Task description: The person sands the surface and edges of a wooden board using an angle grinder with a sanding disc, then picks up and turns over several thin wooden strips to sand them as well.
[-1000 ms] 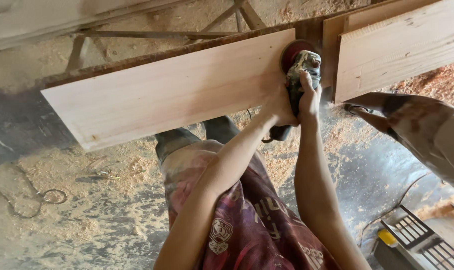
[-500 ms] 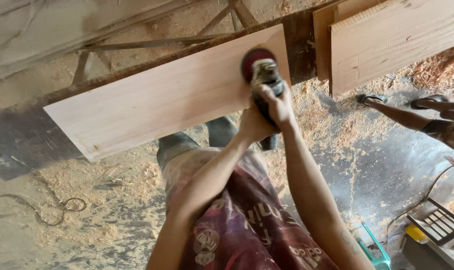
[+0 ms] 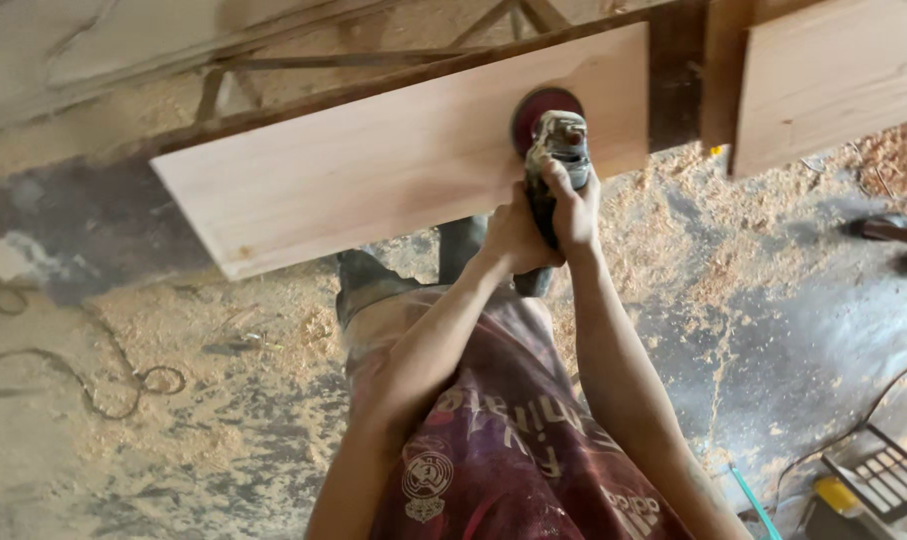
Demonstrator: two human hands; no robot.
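A long pale wooden board (image 3: 374, 165) lies across a dark metal frame (image 3: 674, 80). Both my hands grip a hand-held disc sander (image 3: 554, 140) whose red disc presses on the board near its right end. My left hand (image 3: 514, 235) wraps the sander's rear body. My right hand (image 3: 577, 205) closes over the body just behind the head. My arms stretch forward over my dark red printed shirt.
A second board (image 3: 834, 85) sits on the frame at the upper right. Sawdust covers the grey floor (image 3: 754, 330). A loose cable (image 3: 94, 385) curls at the left. Another person's foot (image 3: 889, 230) shows at the right edge. A yellow and black machine (image 3: 864, 490) stands at the bottom right.
The sander has slid left from the board's right end, onto its face. The view has shifted, so the board now sits further right, and the other person is mostly out of view.
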